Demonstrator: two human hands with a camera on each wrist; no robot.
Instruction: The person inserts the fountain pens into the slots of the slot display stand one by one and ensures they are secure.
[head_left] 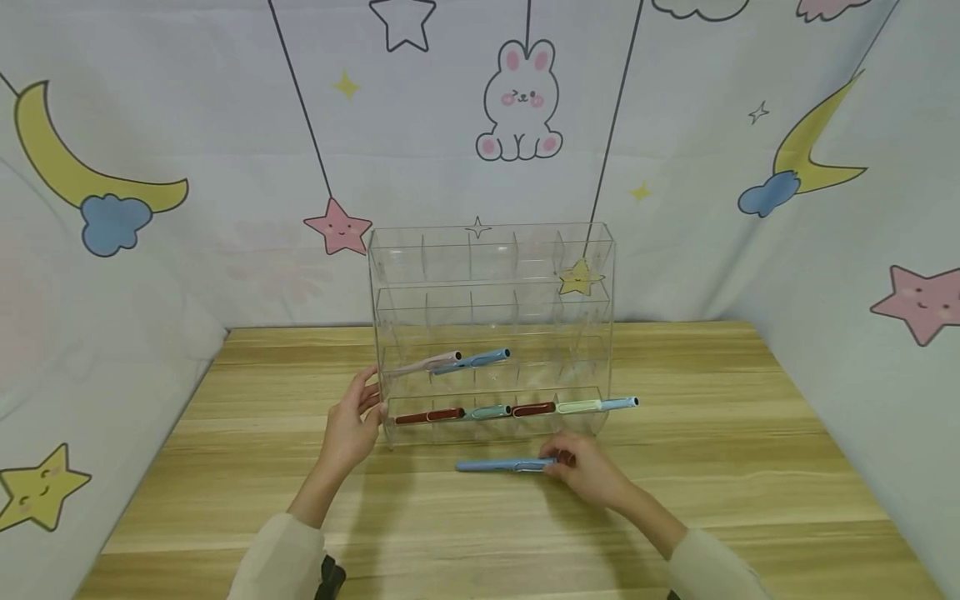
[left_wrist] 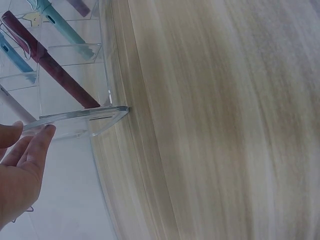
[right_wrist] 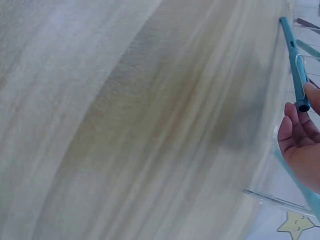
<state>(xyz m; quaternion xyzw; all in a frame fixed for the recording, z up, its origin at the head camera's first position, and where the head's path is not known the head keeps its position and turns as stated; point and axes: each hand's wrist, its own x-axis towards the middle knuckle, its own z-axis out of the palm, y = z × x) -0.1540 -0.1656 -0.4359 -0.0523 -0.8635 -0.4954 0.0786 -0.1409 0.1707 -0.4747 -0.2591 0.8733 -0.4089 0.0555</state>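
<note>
A clear acrylic rack [head_left: 491,333] with tiered compartments stands on the table. At its left side, my left hand [head_left: 351,429] grips the side panel, thumb and fingertips at the panel's edge in the left wrist view. My right hand [head_left: 588,468] pinches the clip end of a blue pen [head_left: 495,466], which lies sideways in front of the rack, close over the table. In the right wrist view the pen [right_wrist: 295,65] shows its round dark end between thumb and fingers. A dark red pen [left_wrist: 62,77] leans in the compartment nearest my left hand.
Along the lowest tier are a dark red pen [head_left: 427,416], a teal pen [head_left: 487,412], another dark red pen [head_left: 534,409] and pale green and light blue pen parts [head_left: 581,407]. One tier up sit a pale pink pen [head_left: 423,364] and a blue pen [head_left: 472,361]. A patterned curtain [head_left: 225,125] hangs behind.
</note>
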